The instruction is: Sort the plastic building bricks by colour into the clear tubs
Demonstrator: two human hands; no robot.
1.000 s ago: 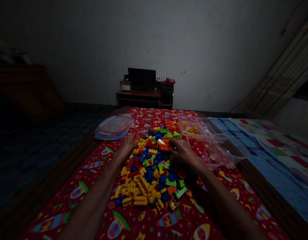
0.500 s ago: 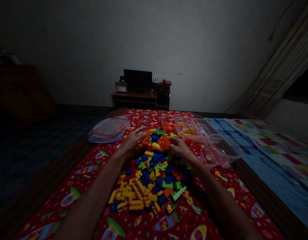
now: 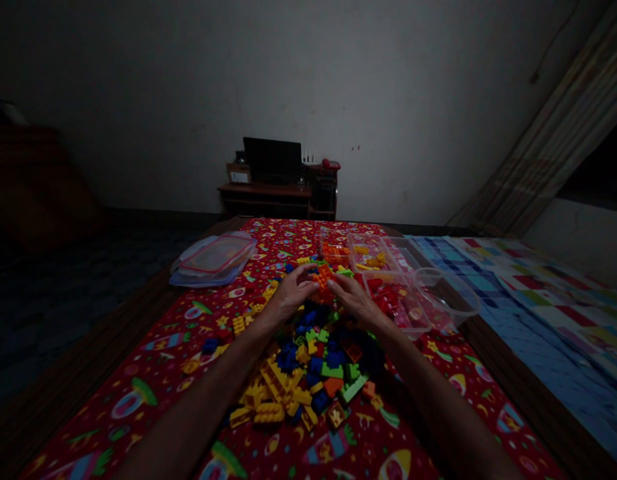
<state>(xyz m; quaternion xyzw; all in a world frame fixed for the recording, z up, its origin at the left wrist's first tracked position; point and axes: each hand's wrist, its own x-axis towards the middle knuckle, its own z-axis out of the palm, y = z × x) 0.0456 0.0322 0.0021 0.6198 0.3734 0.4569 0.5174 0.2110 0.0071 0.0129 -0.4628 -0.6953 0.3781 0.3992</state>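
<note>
Orange toy bricks (image 3: 323,279) are held between my two hands, above the far part of a mixed brick pile (image 3: 308,353). My left hand (image 3: 294,291) grips them from the left, fingers curled over the top. On the other side my right hand (image 3: 355,297) pinches them with thumb and fingers. The exact number of orange pieces is hidden by the fingers. Yellow, blue and green bricks lie loose beneath and in front of both hands.
Clear plastic boxes stand right of the pile: one with orange bricks (image 3: 335,252), one with yellow bricks (image 3: 372,260), one with red bricks (image 3: 388,297). A round-edged clear tub (image 3: 463,303) sits beside them. Stacked lids (image 3: 213,260) lie at left on the red patterned cloth (image 3: 178,393).
My left hand has moved right, bringing its orange piece against the one in my right hand. The two hands are now close together. Yellow and blue bricks on the left are uncovered.
</note>
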